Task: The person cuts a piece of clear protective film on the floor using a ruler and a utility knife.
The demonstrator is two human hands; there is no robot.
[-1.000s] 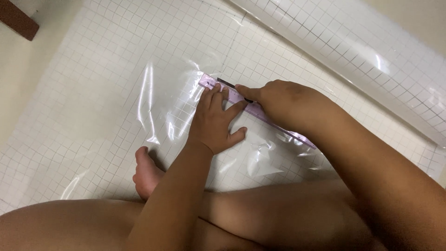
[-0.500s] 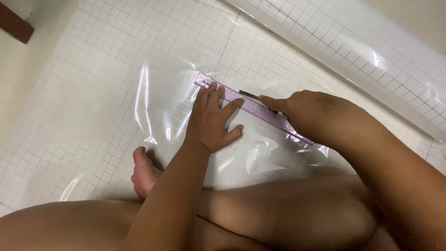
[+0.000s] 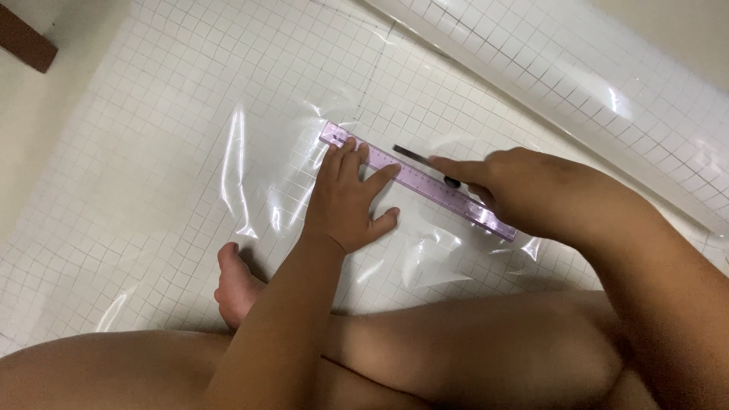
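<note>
A clear plastic sheet [image 3: 228,152] with a white grid backing lies flat on the floor. On it rests a translucent purple ruler [image 3: 425,184], slanting from upper left to lower right. My left hand [image 3: 349,199] is spread flat, its fingertips pressing the ruler's left part. My right hand [image 3: 531,190] grips a slim dark cutting knife [image 3: 421,160], whose blade lies along the ruler's far edge. My bare legs and one foot [image 3: 235,285] are folded at the bottom of the view.
The sheet's rolled part [image 3: 592,83] runs diagonally across the upper right. Bare cream floor [image 3: 45,144] shows at the left, with a dark brown wooden piece [image 3: 23,38] in the top left corner.
My right hand with the knife has slid down and to the right along the ruler, uncovering more of it. My left hand has stayed pressed on the ruler.
</note>
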